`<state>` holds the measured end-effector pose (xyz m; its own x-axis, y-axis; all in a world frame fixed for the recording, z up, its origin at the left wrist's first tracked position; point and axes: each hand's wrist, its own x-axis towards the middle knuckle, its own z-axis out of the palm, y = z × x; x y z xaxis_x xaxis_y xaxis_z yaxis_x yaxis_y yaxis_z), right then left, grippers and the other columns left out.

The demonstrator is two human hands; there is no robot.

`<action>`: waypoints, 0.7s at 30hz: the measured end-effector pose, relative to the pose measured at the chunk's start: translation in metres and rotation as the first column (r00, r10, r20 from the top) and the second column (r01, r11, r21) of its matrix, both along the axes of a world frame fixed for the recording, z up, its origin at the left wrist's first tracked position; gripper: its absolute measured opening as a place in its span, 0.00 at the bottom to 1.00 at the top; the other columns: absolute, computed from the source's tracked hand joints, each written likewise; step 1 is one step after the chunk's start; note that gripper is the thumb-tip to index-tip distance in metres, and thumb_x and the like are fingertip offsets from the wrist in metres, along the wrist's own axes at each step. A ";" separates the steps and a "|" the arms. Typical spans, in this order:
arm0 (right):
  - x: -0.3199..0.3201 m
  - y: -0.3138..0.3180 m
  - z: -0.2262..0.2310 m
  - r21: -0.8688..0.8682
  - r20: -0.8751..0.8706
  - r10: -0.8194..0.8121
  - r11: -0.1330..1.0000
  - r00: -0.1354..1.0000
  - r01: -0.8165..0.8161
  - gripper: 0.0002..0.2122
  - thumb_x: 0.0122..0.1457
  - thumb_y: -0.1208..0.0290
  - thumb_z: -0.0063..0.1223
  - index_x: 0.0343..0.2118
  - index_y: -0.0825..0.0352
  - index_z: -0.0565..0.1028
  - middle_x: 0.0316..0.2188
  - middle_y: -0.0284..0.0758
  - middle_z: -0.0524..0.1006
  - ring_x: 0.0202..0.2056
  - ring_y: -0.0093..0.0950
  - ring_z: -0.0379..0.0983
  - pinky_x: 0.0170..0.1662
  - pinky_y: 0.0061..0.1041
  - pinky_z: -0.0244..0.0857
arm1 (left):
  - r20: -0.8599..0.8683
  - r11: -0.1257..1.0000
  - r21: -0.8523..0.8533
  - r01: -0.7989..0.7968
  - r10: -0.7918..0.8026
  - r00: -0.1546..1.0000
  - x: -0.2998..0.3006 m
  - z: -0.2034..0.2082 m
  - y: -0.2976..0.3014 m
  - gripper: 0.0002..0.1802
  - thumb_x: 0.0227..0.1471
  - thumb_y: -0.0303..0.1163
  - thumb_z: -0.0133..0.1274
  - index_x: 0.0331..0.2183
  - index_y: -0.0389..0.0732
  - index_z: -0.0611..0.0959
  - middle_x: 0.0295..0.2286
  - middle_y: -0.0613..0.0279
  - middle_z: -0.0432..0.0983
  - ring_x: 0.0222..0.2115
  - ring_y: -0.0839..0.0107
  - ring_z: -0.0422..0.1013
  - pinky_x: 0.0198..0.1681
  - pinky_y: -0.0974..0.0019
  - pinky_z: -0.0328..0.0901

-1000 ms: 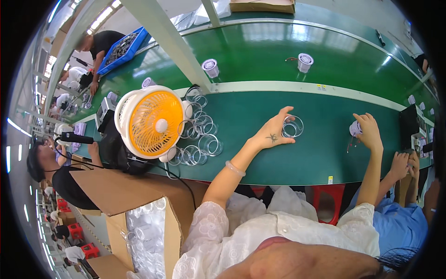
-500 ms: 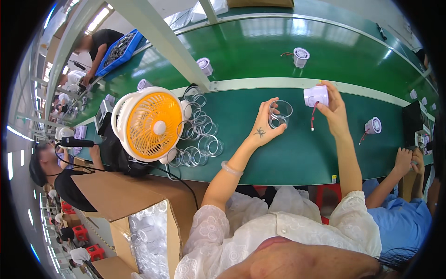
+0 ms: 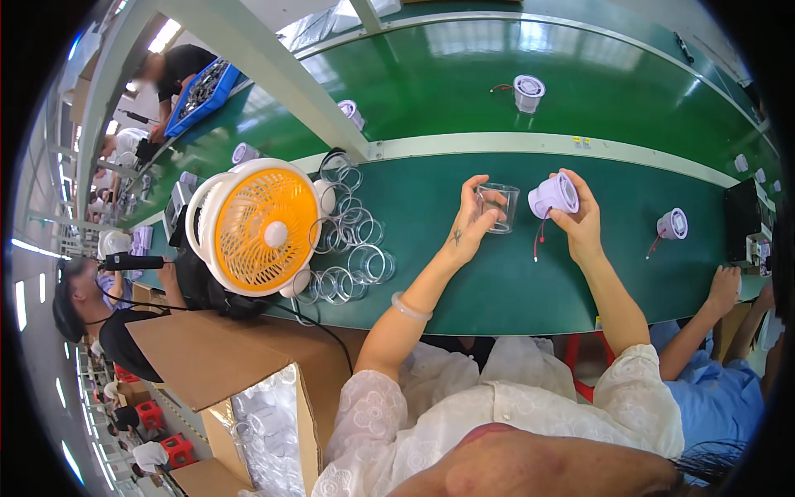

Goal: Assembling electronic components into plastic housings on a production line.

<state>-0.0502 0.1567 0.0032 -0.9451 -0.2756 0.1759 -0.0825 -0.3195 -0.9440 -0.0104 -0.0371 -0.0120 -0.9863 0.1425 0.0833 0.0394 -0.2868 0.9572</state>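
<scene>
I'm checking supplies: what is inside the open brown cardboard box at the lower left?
Inside the open brown cardboard box, shiny transparent plastic-looking material shows, with circular outlines at its left. Whatever lies beneath this top layer is covered and cannot be seen.

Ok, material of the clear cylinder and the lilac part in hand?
Clear cylinder: glossy, colourless; the left hand shows through it. Clear plastic or glass, can't tell which.
Lilac part: opaque, smooth; probably moulded plastic, judging by its even colour.
</scene>
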 end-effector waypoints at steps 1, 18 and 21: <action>0.001 -0.001 0.000 -0.013 0.003 0.000 1.000 1.000 0.000 0.27 0.39 0.81 0.56 0.46 0.69 0.60 0.43 0.36 0.65 0.44 0.25 0.62 0.47 0.23 0.56 | 0.001 1.000 0.000 -0.001 0.001 1.000 0.000 0.000 0.001 0.32 0.42 0.31 0.44 0.48 0.40 0.49 0.36 0.55 0.61 0.32 0.73 0.63 0.36 0.70 0.59; -0.001 -0.002 -0.007 0.004 -0.007 -0.061 0.998 0.998 0.061 0.26 0.40 0.80 0.56 0.46 0.70 0.60 0.40 0.34 0.66 0.43 0.24 0.63 0.46 0.22 0.57 | 0.042 0.991 -0.132 -0.009 0.015 0.999 0.002 0.007 0.010 0.37 0.37 0.29 0.56 0.44 0.37 0.50 0.33 0.55 0.61 0.24 0.75 0.66 0.24 0.76 0.63; -0.001 -0.002 -0.007 0.018 -0.034 -0.059 0.998 0.998 0.060 0.27 0.39 0.80 0.56 0.46 0.70 0.60 0.39 0.34 0.66 0.43 0.24 0.63 0.46 0.22 0.56 | 0.039 0.988 -0.152 -0.007 0.013 0.999 0.001 0.009 0.010 0.35 0.38 0.28 0.56 0.42 0.38 0.50 0.33 0.55 0.61 0.24 0.75 0.65 0.24 0.76 0.62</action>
<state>-0.0515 0.1550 -0.0037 -0.9534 -0.2228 0.2033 -0.1326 -0.2956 -0.9460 -0.0090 -0.0272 -0.0033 -0.9898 0.1407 0.0217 0.0021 -0.1379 0.9904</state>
